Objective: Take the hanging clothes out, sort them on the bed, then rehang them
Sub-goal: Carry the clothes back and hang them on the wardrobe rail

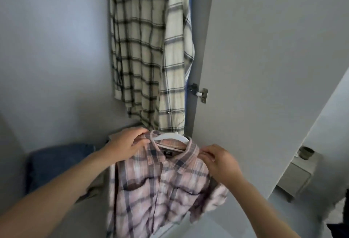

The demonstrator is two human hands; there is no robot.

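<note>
Nearest the camera, two bare forearms reach in from the lower corners of the frame toward the lower centre. The left hand (126, 144) pinches the left side of the collar of a pink plaid shirt (160, 190), thumb and fingers curled on the soft woven cloth. The right hand (219, 159) pinches the right collar point in the same way, so the hands sit apart, one at each end of the collar. The shirt hangs limp below them, its front facing up, with two flapped chest pockets and a small dark label inside the neck. A white hanger (171, 137), smooth and curved, sits in the collar opening between the hands; its thin wire hook rises just above.

Left of the shirt, at lower left of the frame, lies a folded stack of blue denim (56, 162), coarse and dull.

Farther off, in the upper centre, a cream shirt with a dark grid check (143, 48) hangs long and straight inside the wardrobe, its fabric falling in loose vertical folds. Just right of it a metal hinge (198, 92) joins the plain grey wardrobe door (264, 48), which fills the upper right. At the right edge a small pale boxy object stands on the floor, too blurred to identify.
</note>
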